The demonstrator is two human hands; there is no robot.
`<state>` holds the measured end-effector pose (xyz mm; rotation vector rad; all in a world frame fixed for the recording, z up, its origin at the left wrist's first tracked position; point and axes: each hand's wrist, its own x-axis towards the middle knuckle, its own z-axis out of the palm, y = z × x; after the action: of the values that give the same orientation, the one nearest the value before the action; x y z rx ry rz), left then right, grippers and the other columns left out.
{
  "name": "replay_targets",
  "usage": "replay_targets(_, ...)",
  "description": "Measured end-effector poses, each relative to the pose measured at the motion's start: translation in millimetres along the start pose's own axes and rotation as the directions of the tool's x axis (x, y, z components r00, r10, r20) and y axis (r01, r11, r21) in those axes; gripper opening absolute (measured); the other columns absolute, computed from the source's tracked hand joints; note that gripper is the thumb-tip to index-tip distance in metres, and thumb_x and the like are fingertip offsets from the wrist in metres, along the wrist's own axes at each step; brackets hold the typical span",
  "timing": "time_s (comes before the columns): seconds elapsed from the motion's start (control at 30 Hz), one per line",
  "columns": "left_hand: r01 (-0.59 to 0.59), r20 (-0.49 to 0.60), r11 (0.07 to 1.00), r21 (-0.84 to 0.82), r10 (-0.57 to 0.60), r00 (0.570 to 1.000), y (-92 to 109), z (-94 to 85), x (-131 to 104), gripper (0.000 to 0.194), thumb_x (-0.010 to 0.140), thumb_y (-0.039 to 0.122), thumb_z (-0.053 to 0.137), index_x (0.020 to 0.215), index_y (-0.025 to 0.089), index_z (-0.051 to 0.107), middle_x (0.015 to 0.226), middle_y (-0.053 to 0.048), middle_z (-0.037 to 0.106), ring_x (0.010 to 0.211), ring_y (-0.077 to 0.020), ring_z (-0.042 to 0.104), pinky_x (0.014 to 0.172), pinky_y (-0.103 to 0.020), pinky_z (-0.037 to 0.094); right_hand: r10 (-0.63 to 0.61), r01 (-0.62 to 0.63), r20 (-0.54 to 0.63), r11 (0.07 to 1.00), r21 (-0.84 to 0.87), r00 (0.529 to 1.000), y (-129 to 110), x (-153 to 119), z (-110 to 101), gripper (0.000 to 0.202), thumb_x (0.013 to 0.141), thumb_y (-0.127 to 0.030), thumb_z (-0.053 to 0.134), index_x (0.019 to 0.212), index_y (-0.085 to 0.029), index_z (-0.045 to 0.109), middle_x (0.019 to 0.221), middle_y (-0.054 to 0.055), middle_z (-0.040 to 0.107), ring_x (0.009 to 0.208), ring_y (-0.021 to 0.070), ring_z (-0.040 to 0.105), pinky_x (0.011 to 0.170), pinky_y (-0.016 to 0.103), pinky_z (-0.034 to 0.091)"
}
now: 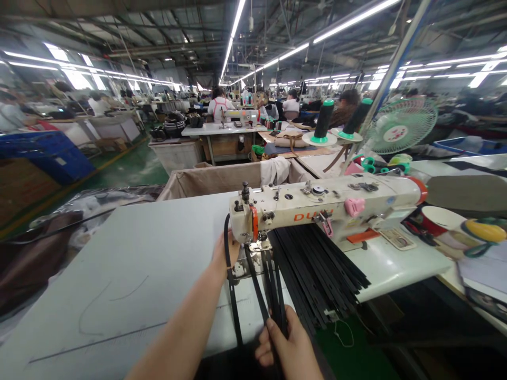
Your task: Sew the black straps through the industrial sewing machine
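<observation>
My right hand (291, 340) is closed around several narrow black straps (272, 285) at the table's front edge. From there the straps run up to the needle area of a white sewing machine (285, 206). My left hand (222, 253) is at the left side of the machine head, beside the metal needle plate (241, 268). The machine head hides its fingertips, so its grip cannot be made out. One black strap (233, 301) loops past the left wrist and hangs toward the front edge. Under the machine arm lies a thick bundle of black straps (317, 269).
The white tabletop (119, 274) extends to the left. Behind it stands a fabric-lined bin (214, 179). Black thread cones (325, 120) and a green fan (400, 126) rise behind the machine. A cup (441, 219) and a yellow object (483, 230) sit at right.
</observation>
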<state>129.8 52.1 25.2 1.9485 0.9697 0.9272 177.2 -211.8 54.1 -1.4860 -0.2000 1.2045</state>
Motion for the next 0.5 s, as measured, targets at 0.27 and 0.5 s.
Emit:
replay_targets(0.27, -0.275, 0.029, 0.949, 0.155, 0.274, 0.961, -1.4, -1.0, -67.1, 0.026, 0.100, 0.026, 0.052, 0.104, 0.023, 0.078, 0.117, -0.009, 0.076, 0.120, -0.0275, 0.069, 0.110, -0.050, 0.057, -0.016, 0.016, 0.017, 1.000, 0.003, 1.000, 3.4, -0.3, -3.3, 0.100, 0.044, -0.095, 0.076, 0.102, -0.022, 0.041, 0.060, -0.007, 0.064, 0.048, 0.0169, 0.068, 0.042, 0.023, 0.050)
replay_targets(0.5, -0.306, 0.102, 0.910, 0.279, 0.289, 0.952, -4.3, -0.7, -83.5, 0.027, 0.103, 0.030, 0.054, 0.118, 0.023, 0.076, 0.127, -0.009, 0.074, 0.131, -0.0309, 0.064, 0.116, -0.059, 0.051, 0.004, -0.003, 0.053, 1.000, -0.025, 0.999, 8.3, -5.2, -13.4, 0.094, 0.052, -0.096, 0.073, 0.101, -0.019, 0.049, 0.057, -0.003, 0.065, 0.045, 0.0160, 0.066, 0.041, 0.021, 0.046)
